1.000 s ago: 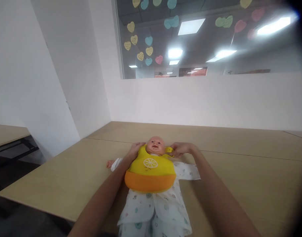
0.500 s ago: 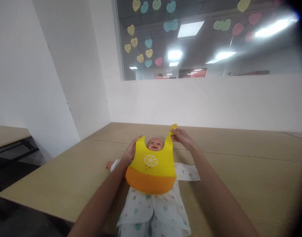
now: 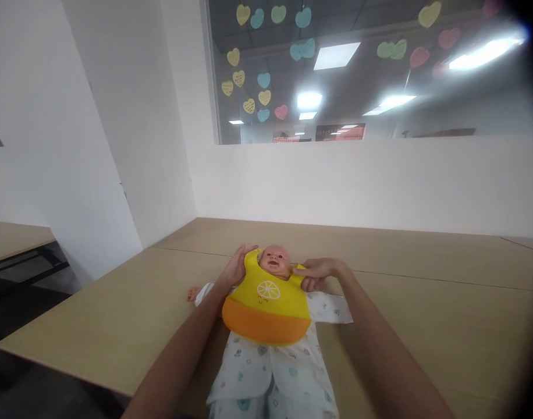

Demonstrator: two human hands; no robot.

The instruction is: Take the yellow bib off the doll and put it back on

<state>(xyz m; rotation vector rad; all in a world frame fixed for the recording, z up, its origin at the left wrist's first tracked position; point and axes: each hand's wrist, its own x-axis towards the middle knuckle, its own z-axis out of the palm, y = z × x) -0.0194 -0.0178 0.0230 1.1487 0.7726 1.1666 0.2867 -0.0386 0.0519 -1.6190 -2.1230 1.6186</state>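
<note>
Yellow-and-orange bib [image 3: 266, 305] lies on the chest of a doll [image 3: 273, 326], which is on its back on a wooden table [image 3: 423, 314]. Left hand [image 3: 237, 266] grips the bib's left strap by the doll's head; right hand [image 3: 315, 272] pinches the right strap at the neck. Hands apart, head between them.

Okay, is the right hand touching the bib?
Touching. The head view shows the right hand with its fingers on the bib strap beside the doll's neck, no gap visible.
</note>
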